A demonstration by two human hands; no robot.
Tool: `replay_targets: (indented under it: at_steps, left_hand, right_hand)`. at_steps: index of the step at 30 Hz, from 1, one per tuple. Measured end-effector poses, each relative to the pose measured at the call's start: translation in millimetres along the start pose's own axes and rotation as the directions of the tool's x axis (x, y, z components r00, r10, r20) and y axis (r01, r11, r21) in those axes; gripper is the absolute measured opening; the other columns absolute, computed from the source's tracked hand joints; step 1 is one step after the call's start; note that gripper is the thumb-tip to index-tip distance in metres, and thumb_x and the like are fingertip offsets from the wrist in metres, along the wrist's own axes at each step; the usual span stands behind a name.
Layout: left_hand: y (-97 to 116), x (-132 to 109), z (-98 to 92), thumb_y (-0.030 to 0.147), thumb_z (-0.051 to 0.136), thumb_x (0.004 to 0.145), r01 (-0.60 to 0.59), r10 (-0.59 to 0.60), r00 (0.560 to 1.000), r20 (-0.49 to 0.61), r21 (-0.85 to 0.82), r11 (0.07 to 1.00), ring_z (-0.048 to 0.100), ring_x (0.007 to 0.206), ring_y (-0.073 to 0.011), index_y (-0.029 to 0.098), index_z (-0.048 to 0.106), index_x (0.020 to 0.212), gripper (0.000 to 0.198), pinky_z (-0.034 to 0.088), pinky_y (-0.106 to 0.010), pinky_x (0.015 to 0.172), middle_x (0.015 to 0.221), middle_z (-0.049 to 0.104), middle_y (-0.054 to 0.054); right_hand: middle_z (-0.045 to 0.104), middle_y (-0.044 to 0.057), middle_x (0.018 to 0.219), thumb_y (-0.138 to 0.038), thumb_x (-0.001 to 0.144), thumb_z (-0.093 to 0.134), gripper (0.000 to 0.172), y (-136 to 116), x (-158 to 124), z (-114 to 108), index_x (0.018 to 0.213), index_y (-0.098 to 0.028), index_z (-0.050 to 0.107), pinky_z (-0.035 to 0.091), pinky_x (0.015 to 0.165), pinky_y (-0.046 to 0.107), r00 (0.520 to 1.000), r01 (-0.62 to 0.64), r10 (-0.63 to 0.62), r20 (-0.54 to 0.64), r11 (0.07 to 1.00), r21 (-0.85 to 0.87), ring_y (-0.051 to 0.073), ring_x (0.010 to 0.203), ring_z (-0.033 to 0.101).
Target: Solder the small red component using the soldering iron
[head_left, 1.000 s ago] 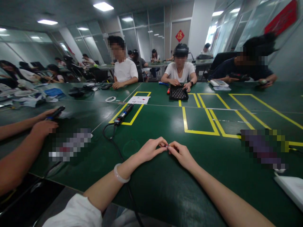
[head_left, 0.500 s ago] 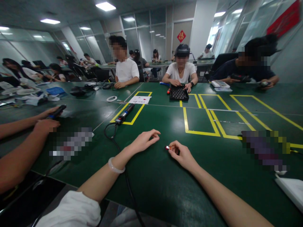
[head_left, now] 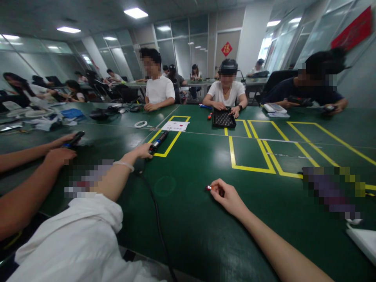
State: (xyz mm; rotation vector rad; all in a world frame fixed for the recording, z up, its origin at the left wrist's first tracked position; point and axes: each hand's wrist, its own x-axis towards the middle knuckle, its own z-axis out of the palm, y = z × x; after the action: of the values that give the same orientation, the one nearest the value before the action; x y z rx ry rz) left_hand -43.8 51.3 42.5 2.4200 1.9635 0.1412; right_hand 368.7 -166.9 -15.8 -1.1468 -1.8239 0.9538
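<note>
My left hand [head_left: 143,150] is stretched forward to the rear end of a black corded electric screwdriver [head_left: 160,141] with a blue band. Its fingers close around that end, partly hidden behind the tool. The screwdriver lies slanted in a yellow-taped outline, its tip toward a white paper sheet [head_left: 176,125] with print on it. Close to me on the green table, my right hand [head_left: 225,194] pinches a small red and white piece [head_left: 209,188], too small to name. Orange shows between the curled fingers.
A black cord [head_left: 157,211] runs from the screwdriver to the near table edge. Across the table, a person works over a black tray [head_left: 223,118]. Another person's hands hold a dark tool [head_left: 75,139] at left. A white cable coil [head_left: 141,124] lies farther back.
My left hand has moved forward and left from near my right hand to the screwdriver's rear end and closed on it. My right hand still holds the small piece in about the same place.
</note>
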Motion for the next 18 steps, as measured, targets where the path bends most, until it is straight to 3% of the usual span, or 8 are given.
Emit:
replay_targets:
  at_steps: [4,11,14,18]
  left_hand:
    - [5.9,-4.2,1.4,0.012,0.072,0.07,0.011,-0.015,0.994,0.11,0.029,1.0,0.051,0.094,-0.0139,-0.001,0.048,0.116,0.054,0.042,-0.026,0.089,0.111,0.06,-0.007]
    - [28.9,-28.1,14.3,0.034,0.067,0.074,0.053,-0.062,0.993,0.097,0.091,0.994,0.053,0.109,-0.0259,0.009,0.045,0.13,0.065,0.044,-0.032,0.09,0.127,0.052,-0.014]
    - [51.0,-48.0,20.4,0.043,0.061,0.075,0.069,-0.077,0.994,0.077,0.104,0.992,0.054,0.111,-0.0291,0.015,0.043,0.134,0.068,0.046,-0.034,0.088,0.129,0.05,-0.014]
    - [98.6,-77.9,25.5,0.047,0.055,0.077,0.062,-0.065,0.998,0.025,0.086,0.994,0.053,0.111,-0.0295,0.017,0.042,0.135,0.067,0.046,-0.036,0.087,0.124,0.052,-0.013]
  right_hand:
    - [0.058,-0.001,0.074,-0.024,0.086,0.054,0.009,0.3,-0.2,-0.4,0.093,-0.018,0.057,0.04,0.058,0.022,1.0,0.003,-0.003,0.005,1.0,-0.014,0.012,0.065,0.054]
    - [0.059,-0.001,0.074,-0.024,0.087,0.055,0.009,-3.9,-1.2,-2.1,0.093,-0.019,0.058,0.042,0.06,0.023,1.0,0.012,-0.012,0.007,0.999,-0.033,0.012,0.066,0.054]
    - [0.06,0.0,0.075,-0.024,0.086,0.055,0.009,-5.1,-1.0,-1.9,0.092,-0.019,0.058,0.042,0.06,0.023,1.0,0.012,-0.012,0.01,0.999,-0.036,0.013,0.066,0.055]
    - [0.061,0.0,0.075,-0.023,0.086,0.055,0.008,-4.5,-0.4,-1.4,0.092,-0.019,0.058,0.042,0.06,0.023,1.0,0.014,-0.013,0.003,0.999,-0.044,0.013,0.066,0.055]
